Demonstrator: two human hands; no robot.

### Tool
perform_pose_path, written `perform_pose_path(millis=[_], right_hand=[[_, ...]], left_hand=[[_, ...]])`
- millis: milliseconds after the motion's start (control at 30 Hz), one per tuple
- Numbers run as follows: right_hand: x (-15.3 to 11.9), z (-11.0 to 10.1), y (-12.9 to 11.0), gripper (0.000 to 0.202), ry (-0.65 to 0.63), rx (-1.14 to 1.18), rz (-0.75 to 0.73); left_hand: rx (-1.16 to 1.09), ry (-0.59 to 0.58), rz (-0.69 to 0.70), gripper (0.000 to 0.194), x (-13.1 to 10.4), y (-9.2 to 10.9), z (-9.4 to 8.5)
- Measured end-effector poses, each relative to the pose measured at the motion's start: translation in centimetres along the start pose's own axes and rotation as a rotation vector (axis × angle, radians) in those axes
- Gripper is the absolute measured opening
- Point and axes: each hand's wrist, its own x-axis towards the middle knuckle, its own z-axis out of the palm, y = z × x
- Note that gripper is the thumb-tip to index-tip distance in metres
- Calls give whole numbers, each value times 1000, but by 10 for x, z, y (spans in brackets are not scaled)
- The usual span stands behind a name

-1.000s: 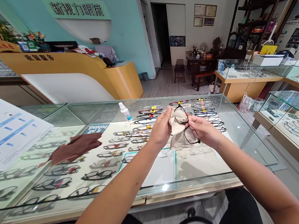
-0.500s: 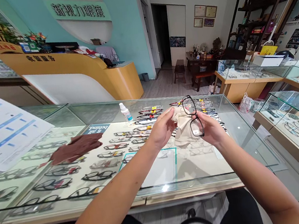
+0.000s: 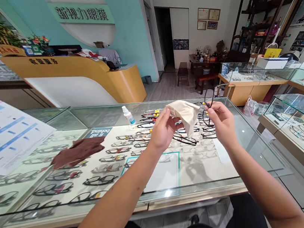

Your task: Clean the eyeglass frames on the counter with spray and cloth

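Note:
A cream cloth (image 3: 186, 113) hangs from my left hand (image 3: 163, 129), pinched between thumb and fingers above the glass display case (image 3: 207, 186). My right hand (image 3: 223, 121) is closed on a pair of black-framed glasses (image 3: 209, 100), held upright to the right of the cloth. Cloth and glasses are apart. Inside the case, under the glass, lie rows of spectacle frames (image 3: 100, 179). On the glass top a white spray bottle (image 3: 128, 116) stands beyond my left hand, and a crumpled brown cloth (image 3: 79, 151) lies further left.
A printed sheet (image 3: 7, 130) stands tilted at the left edge. Below my hands is a white card with a teal border (image 3: 160, 175). More display cases (image 3: 299, 135) stand at the right. Behind are a yellow counter (image 3: 127, 83) and a wooden bench (image 3: 182, 71).
My right hand has moved the glasses right, away from the cloth, and turned them more edge-on. The cream cloth is now raised and draped from my left hand.

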Motion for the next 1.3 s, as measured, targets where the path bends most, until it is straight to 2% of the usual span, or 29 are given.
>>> perform_pose_path(millis=[67,167,267,367,500,667,767,833,900,1000,1100,1167,1233,1300], right_hand=[[-5,1,0,13,-55,-259,-153],[-12,6,3,15,-203,-640,-315],[-15,10,9,20,-266,-892,-358],[-15,10,14,19,-247,-976,-333],[-12,5,12,17,-180,-841,-293],[-4,-2,2,18,-57,-352,-121],[3,-5,-3,26,-79,-48,52],[6,-6,-4,32,-106,95,142],[8,-7,-3,34,-135,199,198],[9,-9,0,34,-169,297,256],[13,-11,-2,37,-214,308,305],[21,-13,-9,38,-279,293,324],[35,-14,-23,38,-381,274,330],[53,-15,-42,35,-507,250,319]], left_hand=[[86,-24,60,57,-4,-2,3],[194,-97,118,56,-9,-5,6],[250,-126,180,53,-11,-6,8],[274,-94,215,53,-12,-5,8],[257,-80,154,53,-12,-2,9],[59,-106,-72,40,-11,4,9],[18,-130,-122,48,-10,11,8],[67,-161,-128,58,-10,16,7],[161,-218,-140,60,-8,18,5],[336,-249,-13,51,-7,15,0],[506,-192,203,28,-7,13,-3],[647,-140,332,18,-6,20,0],[796,-92,489,29,-2,38,10],[898,-85,649,50,6,62,27]])
